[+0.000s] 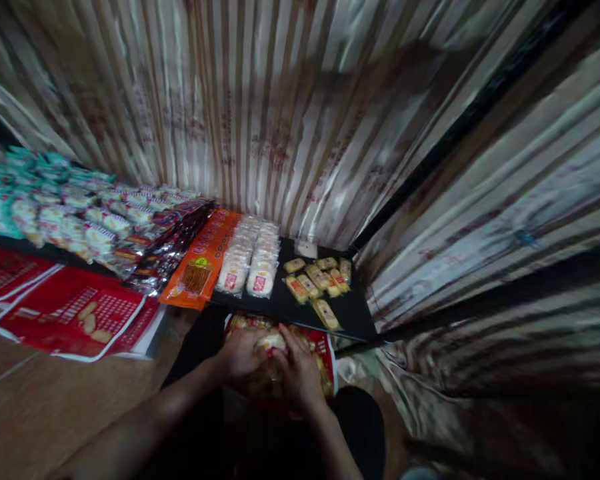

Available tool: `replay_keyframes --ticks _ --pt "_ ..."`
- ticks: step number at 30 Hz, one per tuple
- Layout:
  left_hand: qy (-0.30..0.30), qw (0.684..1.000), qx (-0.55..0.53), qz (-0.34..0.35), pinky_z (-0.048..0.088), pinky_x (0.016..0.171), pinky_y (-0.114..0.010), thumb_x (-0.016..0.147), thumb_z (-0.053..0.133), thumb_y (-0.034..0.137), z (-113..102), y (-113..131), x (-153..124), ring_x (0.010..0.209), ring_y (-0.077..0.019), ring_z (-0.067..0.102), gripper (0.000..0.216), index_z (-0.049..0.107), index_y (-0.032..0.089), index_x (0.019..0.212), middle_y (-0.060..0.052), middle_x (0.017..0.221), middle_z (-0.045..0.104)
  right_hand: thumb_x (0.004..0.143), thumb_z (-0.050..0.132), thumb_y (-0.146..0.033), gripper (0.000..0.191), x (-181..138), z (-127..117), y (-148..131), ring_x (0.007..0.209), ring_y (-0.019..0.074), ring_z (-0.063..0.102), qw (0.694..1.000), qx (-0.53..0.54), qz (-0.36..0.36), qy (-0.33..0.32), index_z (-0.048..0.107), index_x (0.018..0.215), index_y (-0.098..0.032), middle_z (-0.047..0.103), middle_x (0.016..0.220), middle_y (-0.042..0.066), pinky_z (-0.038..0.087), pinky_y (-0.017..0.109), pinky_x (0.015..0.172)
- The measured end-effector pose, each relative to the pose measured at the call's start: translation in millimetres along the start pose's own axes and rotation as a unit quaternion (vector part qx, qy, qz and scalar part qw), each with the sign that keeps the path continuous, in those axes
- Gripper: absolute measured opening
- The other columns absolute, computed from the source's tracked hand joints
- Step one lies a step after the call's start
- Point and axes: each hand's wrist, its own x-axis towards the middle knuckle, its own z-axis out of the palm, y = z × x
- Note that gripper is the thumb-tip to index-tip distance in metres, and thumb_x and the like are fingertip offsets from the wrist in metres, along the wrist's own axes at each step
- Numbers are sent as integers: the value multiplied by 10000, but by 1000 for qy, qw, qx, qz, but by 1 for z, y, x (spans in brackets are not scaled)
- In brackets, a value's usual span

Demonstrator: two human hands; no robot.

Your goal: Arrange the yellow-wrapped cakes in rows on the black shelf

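Observation:
Low in the middle, a red-edged plastic bag (329,347) rests between my knees, with yellowish wrapped snacks showing inside it. My left hand (244,353) curls in from the left at the bag's top. Opposite it, my right hand (300,370) curves in from the right, fingers bent. Between the two hands is a pale wrapped snack packet (271,343), gripped from both sides. Blur and the fingers hide part of it. Just beyond the bag, several small yellow snack packets (319,279) lie loose on a black shelf (353,312).
Two rows of white wrapped crackers (261,267) stand beside an orange snack bag (195,260). Left of them are piles of white-and-brown packets (100,223) and green ones (25,173). Red bags (75,313) hang at the shelf's front. A corrugated wall (260,100) rises behind.

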Motion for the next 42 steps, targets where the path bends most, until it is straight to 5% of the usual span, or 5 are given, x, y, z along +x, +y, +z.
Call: replay_keyframes --ticks 3,6,11,27,42 --pt "52 998 -13 -42 456 882 -313 762 481 204 -16 -1 4 963 -190 595 349 578 199 1097 -36 1044 658 780 523 -282 321 14 1 -7 829 198 621 999 25 44 14 621 1072 -192 682 976 79 483 323 776" --pt "177 982 -15 -66 448 925 -341 778 469 203 -24 -2 7 1043 -196 558 427 499 167 1202 -82 1160 589 762 535 -353 288 33 6 -9 650 158 593 987 111 108 35 619 975 -177 677 803 40 482 270 639" --pt "333 941 10 -59 451 955 -363 812 410 170 -14 -7 7 1155 -204 484 477 392 147 1288 -119 1286 449 727 536 -430 329 71 20 -4 538 120 533 964 209 152 57 583 919 -167 639 719 6 446 231 539" --pt "245 962 113 -50 377 1033 -397 802 373 144 14 -51 35 1240 -254 393 458 496 92 1240 -158 1367 392 758 491 -386 517 112 57 -3 623 145 567 981 52 152 112 514 1189 -102 579 1016 137 493 293 663" --pt "243 963 106 -57 355 1033 -447 771 379 110 17 -49 51 1259 -296 359 501 450 10 1256 -217 1404 323 758 521 -361 489 123 59 -5 626 147 562 978 14 172 116 516 1190 -132 577 958 99 481 287 626"
